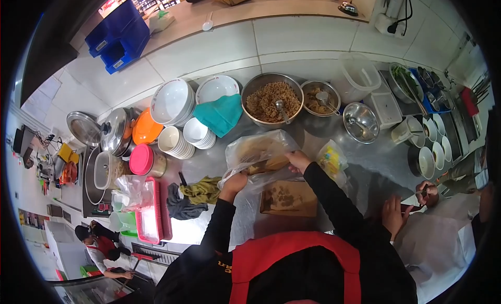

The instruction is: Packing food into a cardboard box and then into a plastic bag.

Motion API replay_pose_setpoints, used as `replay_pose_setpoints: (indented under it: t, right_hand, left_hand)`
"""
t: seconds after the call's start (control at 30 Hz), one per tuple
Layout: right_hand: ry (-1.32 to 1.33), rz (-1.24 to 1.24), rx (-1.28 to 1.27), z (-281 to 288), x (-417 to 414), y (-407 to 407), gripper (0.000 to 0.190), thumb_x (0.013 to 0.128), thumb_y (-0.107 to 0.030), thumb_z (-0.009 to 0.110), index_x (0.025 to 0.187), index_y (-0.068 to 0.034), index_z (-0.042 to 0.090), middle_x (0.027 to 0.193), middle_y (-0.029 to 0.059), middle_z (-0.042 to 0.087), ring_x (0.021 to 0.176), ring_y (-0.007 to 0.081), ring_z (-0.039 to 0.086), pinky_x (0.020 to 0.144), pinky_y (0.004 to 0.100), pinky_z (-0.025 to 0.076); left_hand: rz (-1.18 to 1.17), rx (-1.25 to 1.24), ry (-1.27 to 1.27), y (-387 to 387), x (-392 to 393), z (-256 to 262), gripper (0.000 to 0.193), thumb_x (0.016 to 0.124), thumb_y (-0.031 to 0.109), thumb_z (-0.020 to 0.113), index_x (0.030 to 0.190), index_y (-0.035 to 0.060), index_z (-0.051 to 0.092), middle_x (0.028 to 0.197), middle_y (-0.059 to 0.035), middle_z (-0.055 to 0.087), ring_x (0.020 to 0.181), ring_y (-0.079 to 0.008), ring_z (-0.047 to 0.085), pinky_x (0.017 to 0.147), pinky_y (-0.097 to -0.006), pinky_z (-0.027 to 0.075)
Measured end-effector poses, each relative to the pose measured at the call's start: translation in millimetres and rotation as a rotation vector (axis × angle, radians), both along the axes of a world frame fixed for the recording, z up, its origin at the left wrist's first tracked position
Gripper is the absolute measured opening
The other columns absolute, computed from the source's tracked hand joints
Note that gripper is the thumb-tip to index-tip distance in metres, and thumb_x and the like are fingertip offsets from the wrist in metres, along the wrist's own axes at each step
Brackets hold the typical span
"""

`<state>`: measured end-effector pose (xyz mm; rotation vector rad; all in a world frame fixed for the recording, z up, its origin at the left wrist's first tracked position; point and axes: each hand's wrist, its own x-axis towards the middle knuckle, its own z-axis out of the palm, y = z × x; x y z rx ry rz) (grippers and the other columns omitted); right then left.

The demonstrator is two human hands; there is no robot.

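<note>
A clear plastic bag [254, 147] is spread over the steel counter in front of me. My left hand [236, 182] grips its near-left edge, and my right hand [299, 161] pinches its right side. Something flat and brown, perhaps cardboard [270, 163], shows inside the bag or just behind its film. Nearer my body lies a shallow brown cardboard box [289, 199] with dark stains on its surface. Right of my right hand is another plastic bag with yellow contents [329, 160]. Beyond the bag stands a steel bowl of crumbly brown food [271, 100] with a metal ladle in it.
White bowls [172, 102], a teal cloth [221, 115] and a smaller steel bowl [321, 98] line the back. Crumpled cloths [191, 196] and a pink tray [150, 212] lie left. A co-worker's hands [395, 216] are close on the right; another person [103, 245] stands far left.
</note>
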<state>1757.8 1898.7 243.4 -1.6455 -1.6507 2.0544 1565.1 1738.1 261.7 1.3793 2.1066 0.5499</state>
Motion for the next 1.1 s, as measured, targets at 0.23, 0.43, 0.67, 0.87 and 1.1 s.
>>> replay_pose_setpoints:
  t: [0.23, 0.43, 0.67, 0.87, 1.1]
  right_hand:
    - [0.078, -0.104, -0.153, 11.7, -2.9, 2.2, 0.038, 0.083, -0.042, 0.052, 0.102, -0.009, 0.051, 0.077, 0.0022, 0.046, 0.066, 0.0148, 0.05, 0.059, 0.0286, 0.047]
    - [0.105, -0.132, -0.237, 17.4, -0.6, 0.1, 0.04, 0.083, -0.041, 0.05, 0.107, -0.009, 0.048, 0.082, 0.0052, 0.045, 0.065, 0.0167, 0.049, 0.062, 0.0327, 0.048]
    - [0.124, -0.108, -0.216, 52.3, 0.4, -6.4, 0.052, 0.081, -0.057, 0.044, 0.103, -0.009, 0.048, 0.079, 0.0025, 0.043, 0.066, 0.0149, 0.047, 0.058, 0.0305, 0.044]
    - [0.1, 0.008, 0.085, 80.7, 5.2, -12.6, 0.046, 0.084, -0.05, 0.047, 0.112, -0.013, 0.048, 0.08, -0.0011, 0.047, 0.066, 0.0103, 0.047, 0.057, 0.0239, 0.042]
    - [0.08, 0.144, 0.444, 35.0, 5.9, -18.4, 0.037, 0.084, -0.019, 0.055, 0.116, -0.004, 0.045, 0.076, 0.001, 0.051, 0.065, 0.0094, 0.049, 0.056, 0.0239, 0.042]
  left_hand:
    - [0.111, 0.237, -0.203, 9.1, -5.0, 5.6, 0.028, 0.085, 0.016, 0.04, 0.101, 0.0, 0.055, 0.099, -0.0187, 0.059, 0.095, -0.0341, 0.054, 0.081, -0.0395, 0.041]
    - [-0.305, 0.045, 0.459, 4.0, -4.3, 27.5, 0.034, 0.08, 0.011, 0.045, 0.112, 0.0008, 0.05, 0.091, -0.0165, 0.06, 0.092, -0.0259, 0.056, 0.077, -0.0366, 0.043]
    - [0.06, 0.307, 0.003, -0.4, -0.5, 20.8, 0.034, 0.076, 0.001, 0.048, 0.109, 0.0005, 0.052, 0.1, -0.019, 0.057, 0.096, -0.0305, 0.052, 0.076, -0.0363, 0.044]
    - [0.218, 0.439, -0.009, -1.6, 17.3, 39.7, 0.036, 0.076, 0.001, 0.046, 0.112, -0.0018, 0.048, 0.101, -0.0234, 0.055, 0.092, -0.0386, 0.053, 0.078, -0.0404, 0.043]
    - [0.032, 0.299, 0.158, -15.6, 19.8, 38.4, 0.051, 0.071, 0.003, 0.048, 0.12, -0.0082, 0.039, 0.106, -0.0257, 0.052, 0.1, -0.0421, 0.049, 0.086, -0.0478, 0.038]
